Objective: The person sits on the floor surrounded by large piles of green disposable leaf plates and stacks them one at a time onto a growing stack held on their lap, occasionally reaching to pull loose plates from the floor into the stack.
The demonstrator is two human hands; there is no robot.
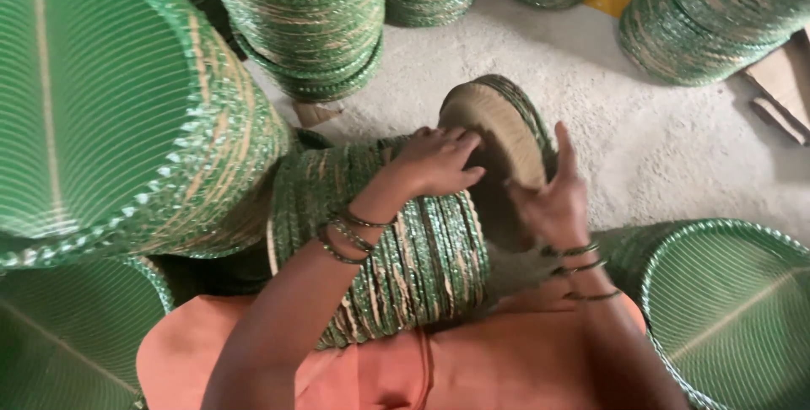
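Note:
A thick stack of green round paper plates (422, 258) lies on its side across my lap. My left hand (436, 161) rests on top of this stack, fingers curled over its far end. My right hand (553, 199) grips a smaller bunch of plates (498, 136) tipped away from the stack, their brown paper backs facing me. Thin bangles circle both wrists. The gap between the lap stack and the tipped bunch is dark and partly hidden by my fingers.
Tall stacks of the same green plates surround me: one at the left (110, 106), one at lower left (67, 334), one at lower right (734, 309), several across the back (304, 13). Grey concrete floor (666, 148) lies ahead. Cardboard pieces (785, 89) sit at the far right.

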